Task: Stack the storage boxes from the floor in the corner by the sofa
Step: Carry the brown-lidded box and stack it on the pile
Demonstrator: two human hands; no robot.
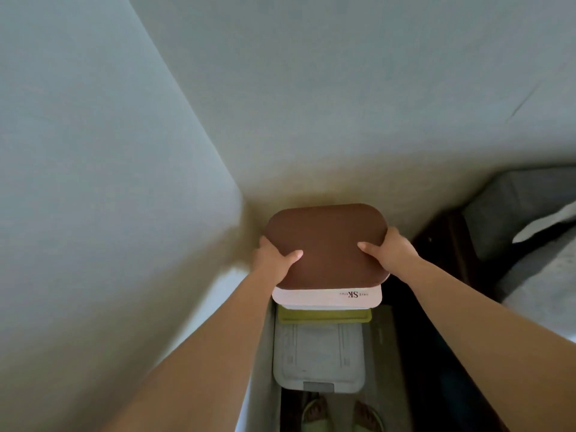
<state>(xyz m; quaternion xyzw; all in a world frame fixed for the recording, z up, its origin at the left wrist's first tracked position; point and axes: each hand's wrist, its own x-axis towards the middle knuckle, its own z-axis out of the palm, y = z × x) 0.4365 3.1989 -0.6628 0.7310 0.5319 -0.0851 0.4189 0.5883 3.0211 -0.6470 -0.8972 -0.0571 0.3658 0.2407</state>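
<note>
Holding the top box (327,247) with both hands here, brown lid facing up, right in the corner where the two walls (93,135) meet, with the sofa (530,232) off to the right. The left hand (276,260) is clamped on the left edge, thumb lying on the lid, and the right hand (389,251) does the same on the right edge. The other fingers curl under or round the sides, so I can't see them. The box seems to sit on or just above the stack, I honestly can't tell if it's touching yet.

What could go wrong, as I see it: the pile looks tall and narrow, so if this box lands off-centre the whole thing could lean and tip toward the near side or into the sofa gap. The white base with the printed logo (353,294) sticks out toward the near side past what's under it, so the overhang worries me a bit. Letting go with one hand first might twist it too.

Count: three boxes I can make out, the brown-lidded one, a box with a yellow-green lid (324,316) right below, and a grey box (318,353) under that. Two hands, two walls, one sofa, and two feet in pale green slippers (311,413) down on the floor
</note>
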